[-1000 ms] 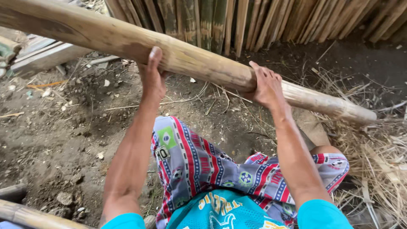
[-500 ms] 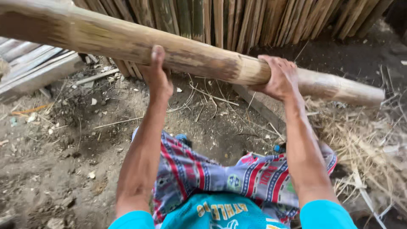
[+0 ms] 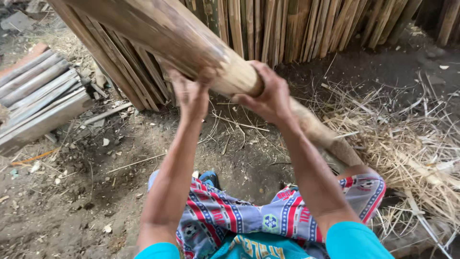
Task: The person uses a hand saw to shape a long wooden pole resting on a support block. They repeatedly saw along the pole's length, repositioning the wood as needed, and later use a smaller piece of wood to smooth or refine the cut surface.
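Head view: the pole [image 3: 191, 45] runs out of frame above the left grip, and its lower end is hidden behind the right forearm. The left hand [image 3: 191, 98] presses up under it, its fingers hidden behind the wood; the right hand [image 3: 268, 98] is clamped around it. Against half a second ago, the pole lies steeper and the hands sit closer together, before the slat fence [image 3: 287, 29].

Soft, even daylight, fairly bright, with no glare and only faint shadows on the dirt ground [image 3: 72, 192]. The bamboo pole [image 3: 158, 33] looks slightly smeared near the top edge. Wide-angle bending shows at the borders; the middle is sharp.
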